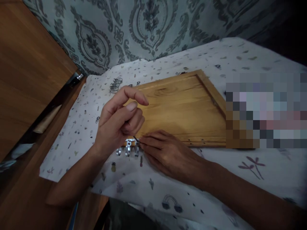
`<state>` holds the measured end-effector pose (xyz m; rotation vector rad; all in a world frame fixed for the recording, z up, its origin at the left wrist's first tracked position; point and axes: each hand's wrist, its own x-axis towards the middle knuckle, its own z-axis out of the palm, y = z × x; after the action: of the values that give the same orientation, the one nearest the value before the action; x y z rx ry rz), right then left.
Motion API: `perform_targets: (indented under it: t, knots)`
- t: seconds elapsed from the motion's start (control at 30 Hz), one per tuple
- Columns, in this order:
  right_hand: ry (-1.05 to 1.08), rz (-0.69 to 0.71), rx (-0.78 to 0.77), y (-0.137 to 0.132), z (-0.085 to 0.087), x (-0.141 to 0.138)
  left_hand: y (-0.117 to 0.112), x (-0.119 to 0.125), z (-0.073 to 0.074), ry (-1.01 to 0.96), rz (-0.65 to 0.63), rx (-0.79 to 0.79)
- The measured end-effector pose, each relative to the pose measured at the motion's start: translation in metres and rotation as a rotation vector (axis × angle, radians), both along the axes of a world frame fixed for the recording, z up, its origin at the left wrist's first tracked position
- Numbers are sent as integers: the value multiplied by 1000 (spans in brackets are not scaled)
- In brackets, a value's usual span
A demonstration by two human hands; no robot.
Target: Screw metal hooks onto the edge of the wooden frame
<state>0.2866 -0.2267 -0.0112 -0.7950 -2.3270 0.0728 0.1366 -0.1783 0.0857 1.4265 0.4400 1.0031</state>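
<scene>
A wooden board (177,108) with a raised border lies on the patterned cloth. On its near edge is a silver metal hook rail (128,147), its several curved hooks hanging toward me. My left hand (122,118) is above the rail, its lower fingers curled in and the index finger bent loosely over the thumb. A thin dark rod (135,139) slants out beneath it toward the rail; its other end is hidden. My right hand (168,153) rests at the board's near edge, fingers together, the tips against the rail's right end.
Small wire-like metal pieces (116,84) lie in a pile behind my left hand. A white printed cloth (74,134) covers the table. Wooden furniture (33,70) stands at the left, a patterned curtain (148,28) behind. A blurred patch (266,111) hides the right side.
</scene>
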Motion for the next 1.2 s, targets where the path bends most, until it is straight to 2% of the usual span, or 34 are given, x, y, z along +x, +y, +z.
perform_targets:
  t: [0.77, 1.0, 1.07, 1.2]
  knots:
    - [7, -4, 23, -1, 0, 0, 5, -3, 0, 10, -86, 24]
    - [30, -10, 2, -1, 1, 0, 4, -13, 20, -93, -17, 169]
    - [22, -8, 5, -1, 0, 0, 2, -13, 22, -108, 10, 170]
    - [14, -6, 20, 0, -2, 0, -2, -7, 14, -57, 159, 73]
